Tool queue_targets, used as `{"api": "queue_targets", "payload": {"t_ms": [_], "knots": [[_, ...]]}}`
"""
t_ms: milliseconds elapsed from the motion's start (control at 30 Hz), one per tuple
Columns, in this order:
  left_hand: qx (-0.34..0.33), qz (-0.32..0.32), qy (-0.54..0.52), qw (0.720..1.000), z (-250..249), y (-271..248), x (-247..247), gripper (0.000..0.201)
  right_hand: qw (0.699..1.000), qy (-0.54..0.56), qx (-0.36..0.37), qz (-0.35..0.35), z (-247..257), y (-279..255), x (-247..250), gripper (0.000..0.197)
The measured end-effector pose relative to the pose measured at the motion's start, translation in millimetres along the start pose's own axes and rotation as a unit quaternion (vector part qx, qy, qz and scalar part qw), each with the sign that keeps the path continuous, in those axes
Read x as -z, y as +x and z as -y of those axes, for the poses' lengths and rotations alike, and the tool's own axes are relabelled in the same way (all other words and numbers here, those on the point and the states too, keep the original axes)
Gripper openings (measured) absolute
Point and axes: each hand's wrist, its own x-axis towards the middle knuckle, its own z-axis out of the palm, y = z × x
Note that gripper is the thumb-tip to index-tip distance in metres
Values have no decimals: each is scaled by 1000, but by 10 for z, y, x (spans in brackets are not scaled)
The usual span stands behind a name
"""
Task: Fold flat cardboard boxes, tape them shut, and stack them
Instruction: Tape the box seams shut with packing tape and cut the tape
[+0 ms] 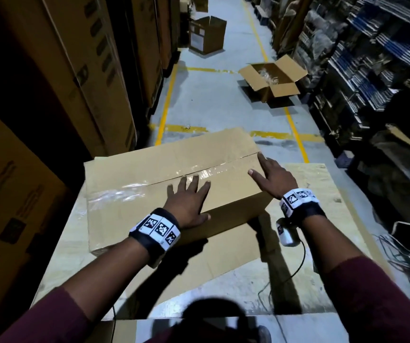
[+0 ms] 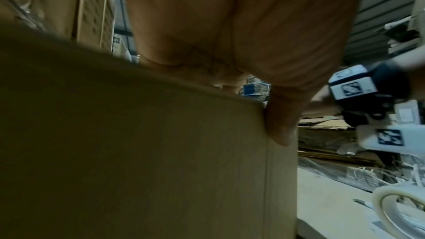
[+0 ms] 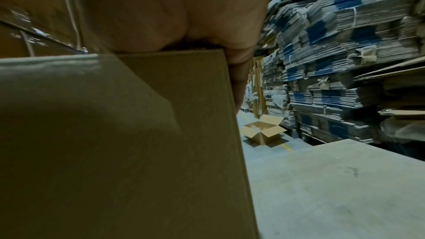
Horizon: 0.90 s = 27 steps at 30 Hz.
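A closed cardboard box [image 1: 149, 174] lies on the work table [image 1: 327, 194], clear tape shining along its top seam. My left hand [image 1: 189, 199] lies flat on the box top near its front edge, fingers straight, thumb down the front face. My right hand [image 1: 270, 175] presses flat on the box's right end with fingers spread. In the left wrist view the palm [image 2: 230, 34] sits on the box [image 2: 138, 143] and the thumb hangs over its edge. In the right wrist view the palm [image 3: 172, 15] covers the top of the box [image 3: 115, 143].
A flat cardboard sheet [image 1: 211, 263] lies under the box. A roll of clear tape [image 2: 404, 206] rests on the table to the right. Tall cartons [image 1: 87, 70] line the left, stacked flat boxes [image 1: 372, 70] the right. Two open boxes [image 1: 273, 80] stand in the aisle.
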Motion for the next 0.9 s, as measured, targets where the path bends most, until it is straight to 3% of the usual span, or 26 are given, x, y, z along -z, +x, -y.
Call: {"api": "queue_targets", "payload": {"t_ms": [133,267,400,500,600,667,767,833,900], "knots": [[-16,-15,2,1000,73,-6,-102,96,998,-5,-58,-36,160,-468,-179,75],[-18,-55,-18,998,48,-28,-179,96,995,15,-68,-65,236,-731,-313,74],[-34,-101,-67,992,-306,89,-184,85,996,70,-20,-48,105,-722,-265,76],[-124,-170,-142,967,-781,206,-160,63,979,201,22,-37,-175,-870,-191,67],[-245,-235,-209,917,-1327,303,-205,39,965,230,-54,-116,-680,-1120,-253,53],[-285,-218,-225,906,-1725,349,-271,28,963,179,-154,-127,-1154,-1306,-317,52],[-299,-153,-236,912,-2248,473,-478,26,944,93,-312,-56,-1741,-1598,-397,71],[-287,-109,-239,921,-2546,586,-695,26,932,87,-352,-15,-2030,-1687,-551,90],[-251,-63,-237,936,-2738,706,-907,23,927,136,-349,5,-2147,-1683,-720,104]]}}
